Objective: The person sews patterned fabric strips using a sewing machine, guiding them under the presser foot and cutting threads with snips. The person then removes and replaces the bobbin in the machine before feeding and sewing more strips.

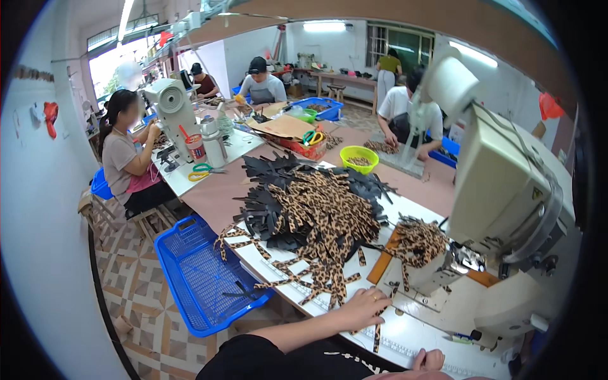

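My left hand reaches over the white sewing table, its fingers closed down on a narrow leopard-print strip. The strip shows beyond the fingertips and again on the near side, running toward the table's edge. My right hand is curled at the near edge, lower right; what its fingers hold, if anything, is hidden. Ahead of my left hand lies a large pile of leopard-print strips, with black strips around and under it. A smaller bunch of leopard strips lies beside the sewing machine.
A blue plastic basket stands at the table's left side, a few dark strips inside. Yellow-green bowl, scissors and a red box sit farther back. Small snips lie at right. Several people work at other places.
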`<state>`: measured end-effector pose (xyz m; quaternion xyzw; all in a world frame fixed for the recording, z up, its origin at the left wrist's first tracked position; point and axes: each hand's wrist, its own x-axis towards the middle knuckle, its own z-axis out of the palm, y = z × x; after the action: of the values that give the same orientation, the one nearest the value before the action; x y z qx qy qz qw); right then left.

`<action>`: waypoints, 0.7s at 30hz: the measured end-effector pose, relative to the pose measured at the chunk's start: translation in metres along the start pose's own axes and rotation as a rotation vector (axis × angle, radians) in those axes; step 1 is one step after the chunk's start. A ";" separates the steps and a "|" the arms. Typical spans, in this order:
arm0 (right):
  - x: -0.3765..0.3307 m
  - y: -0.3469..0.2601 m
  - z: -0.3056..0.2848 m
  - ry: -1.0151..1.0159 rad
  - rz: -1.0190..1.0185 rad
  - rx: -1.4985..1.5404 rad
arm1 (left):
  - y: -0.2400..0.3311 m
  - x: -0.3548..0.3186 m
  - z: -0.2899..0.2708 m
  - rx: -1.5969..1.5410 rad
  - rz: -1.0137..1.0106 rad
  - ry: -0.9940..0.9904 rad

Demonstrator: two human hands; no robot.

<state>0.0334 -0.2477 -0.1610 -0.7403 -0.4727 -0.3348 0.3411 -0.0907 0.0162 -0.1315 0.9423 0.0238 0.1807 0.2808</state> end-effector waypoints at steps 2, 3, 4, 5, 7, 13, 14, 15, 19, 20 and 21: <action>0.000 -0.007 -0.002 -0.113 0.127 -0.011 | -0.001 0.005 0.003 0.049 -0.010 0.005; 0.000 -0.010 -0.003 -0.131 0.119 -0.001 | -0.001 0.008 0.005 0.076 -0.002 0.009; 0.002 -0.010 -0.006 -0.160 0.107 0.002 | -0.002 0.009 0.005 0.052 0.040 0.023; 0.004 -0.008 -0.009 -0.198 0.095 0.006 | -0.001 0.013 0.008 0.069 0.079 0.044; 0.008 -0.006 -0.012 -0.280 0.058 0.025 | 0.001 0.017 0.010 0.048 0.092 0.075; 0.013 -0.004 -0.016 -0.342 0.024 0.130 | 0.006 0.026 0.015 0.020 0.110 0.155; 0.012 -0.003 -0.016 -0.342 0.039 0.143 | 0.006 0.027 0.014 0.042 0.099 0.156; 0.012 -0.003 -0.017 -0.341 0.032 0.154 | 0.008 0.026 0.014 0.064 0.073 0.189; 0.009 0.001 -0.020 -0.356 0.040 0.169 | 0.015 0.034 0.011 -0.187 -0.324 0.210; 0.009 0.002 -0.020 -0.347 0.042 0.178 | 0.017 0.039 0.011 -0.151 -0.375 0.256; 0.009 0.002 -0.023 -0.352 0.040 0.174 | 0.019 0.046 0.012 -0.145 -0.356 0.268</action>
<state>0.0346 -0.2629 -0.1423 -0.7645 -0.5373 -0.1510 0.3225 -0.0447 0.0012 -0.1153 0.8682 0.2134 0.2531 0.3697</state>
